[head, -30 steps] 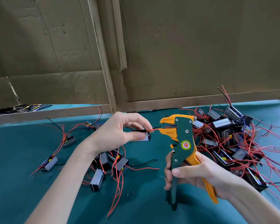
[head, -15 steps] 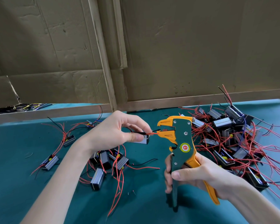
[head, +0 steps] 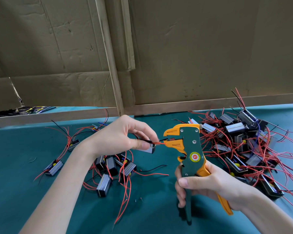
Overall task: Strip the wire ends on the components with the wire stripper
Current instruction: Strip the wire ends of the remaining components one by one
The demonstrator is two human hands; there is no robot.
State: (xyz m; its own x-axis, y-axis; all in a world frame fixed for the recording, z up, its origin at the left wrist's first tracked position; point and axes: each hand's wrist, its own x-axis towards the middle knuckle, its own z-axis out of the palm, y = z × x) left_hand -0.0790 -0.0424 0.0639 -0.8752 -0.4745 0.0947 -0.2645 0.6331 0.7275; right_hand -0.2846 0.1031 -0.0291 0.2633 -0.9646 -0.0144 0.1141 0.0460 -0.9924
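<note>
Left hand (head: 118, 137) raised, our fingers (head: 146, 130) pinch a component (head: 149, 150); its red wire (head: 161, 143) reaches the mouth of the wire stripper (head: 191, 149). Our right hand (head: 208, 184) grips the handles, tool upright over the desk (head: 24, 191).

Red wire (head: 161, 143) at wire stripper (head: 189, 149) mouth

We see the green-and-orange wire stripper (head: 191, 149) upright at centre, mouth facing left, with the red wire end (head: 161, 143) of a small grey component (head: 150, 148) reaching into it. More components lie heaped far right (head: 240, 146) and scattered left (head: 115, 166).
</note>
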